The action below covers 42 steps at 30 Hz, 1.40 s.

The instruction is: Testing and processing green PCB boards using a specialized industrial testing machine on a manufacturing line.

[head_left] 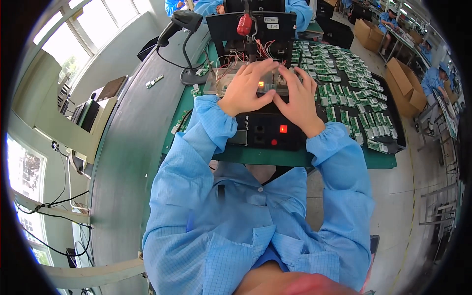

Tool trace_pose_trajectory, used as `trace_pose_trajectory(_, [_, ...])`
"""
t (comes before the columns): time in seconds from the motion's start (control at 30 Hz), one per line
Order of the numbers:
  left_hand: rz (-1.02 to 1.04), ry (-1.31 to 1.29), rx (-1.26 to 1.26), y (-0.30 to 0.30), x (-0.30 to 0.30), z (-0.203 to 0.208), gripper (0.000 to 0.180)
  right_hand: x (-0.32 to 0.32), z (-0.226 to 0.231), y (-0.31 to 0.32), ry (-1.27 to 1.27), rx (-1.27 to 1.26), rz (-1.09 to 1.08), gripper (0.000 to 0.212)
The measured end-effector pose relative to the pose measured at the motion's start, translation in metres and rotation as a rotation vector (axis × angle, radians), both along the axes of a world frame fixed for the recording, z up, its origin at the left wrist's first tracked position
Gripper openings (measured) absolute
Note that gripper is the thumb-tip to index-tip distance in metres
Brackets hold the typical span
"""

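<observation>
Head view shows both hands pressed flat on a clear-topped test fixture (231, 78) near the far edge of the green desk mat (295, 158). The left hand (244, 88) lies open with fingers spread over its middle; the right hand (298, 98), likewise open, rests on its right end, thumbs nearly touching. The fixture's long axis runs left to right under both palms, with a tray of small green circuit boards (354, 93) just to the right, nearer the right hand.

At twelve o'clock from my fingers, two small white labels (271, 22) sit on the black fixture top. Out at two o'clock, open brown cartons (404, 84) stand on the floor, another carton (365, 30) farther off. A dark monitor (90, 115) stands at nine o'clock by the window.
</observation>
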<state>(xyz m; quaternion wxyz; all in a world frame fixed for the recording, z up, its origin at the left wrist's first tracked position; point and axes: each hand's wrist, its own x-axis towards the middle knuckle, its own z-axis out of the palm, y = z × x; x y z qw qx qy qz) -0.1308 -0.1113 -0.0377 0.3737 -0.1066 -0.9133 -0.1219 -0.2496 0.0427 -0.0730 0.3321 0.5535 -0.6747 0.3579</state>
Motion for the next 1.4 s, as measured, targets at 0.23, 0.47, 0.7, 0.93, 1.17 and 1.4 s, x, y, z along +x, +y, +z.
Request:
trace_pose_trajectory(0.23, [-0.014,-0.010,0.041,-0.002,-0.002,-0.004,0.074,0.000,-0.002,0.001,0.006,0.013,-0.007,0.065])
trace_pose_trajectory(0.47, [-0.099,0.281,0.090,-0.014,-0.006,-0.016,0.077,0.018,0.015,-0.007,0.071,0.054,-0.123,0.067])
trace_pose_trajectory(0.7, [-0.111,0.275,0.110,-0.011,-0.007,-0.018,0.080,0.017,0.007,-0.015,0.092,0.042,-0.166,0.066])
trace_pose_trajectory(0.93, [-0.041,0.237,0.016,-0.011,-0.004,-0.015,0.085,0.027,0.014,-0.015,0.051,0.037,-0.213,0.067])
trace_pose_trajectory(1.17, [-0.030,0.178,0.012,-0.006,0.000,-0.009,0.080,0.029,0.012,-0.015,0.012,0.049,-0.223,0.071])
trace_pose_trajectory(1.4, [-0.051,0.216,0.094,-0.008,-0.002,-0.013,0.074,0.032,0.008,-0.018,-0.012,0.079,-0.264,0.072])
